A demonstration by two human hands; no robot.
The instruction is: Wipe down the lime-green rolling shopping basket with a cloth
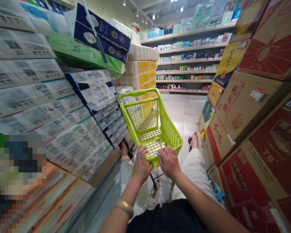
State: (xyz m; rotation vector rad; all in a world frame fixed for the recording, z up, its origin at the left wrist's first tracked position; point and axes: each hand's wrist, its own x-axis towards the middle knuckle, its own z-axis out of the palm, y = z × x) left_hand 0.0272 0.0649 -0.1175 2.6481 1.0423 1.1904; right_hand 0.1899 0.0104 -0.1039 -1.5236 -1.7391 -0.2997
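A lime-green plastic shopping basket on wheels [171,134] stands in the aisle just ahead of my legs, with its handle bar on the far side. My left hand [141,164] lies over the basket's near rim, fingers curled on it. Beside it, my right hand [169,161] grips the same rim. A small pale strip [157,152] shows between the fingertips; I cannot tell what it is. The basket looks empty inside. A gold bangle [124,206] sits on my left wrist.
Stacked packs of tissue and toilet paper [63,106] wall the left side, crossed by a slanted metal pole [99,45]. Brown and red cardboard cartons [252,129] are piled on the right. The tiled aisle [184,113] runs to stocked shelves [186,61] at the back.
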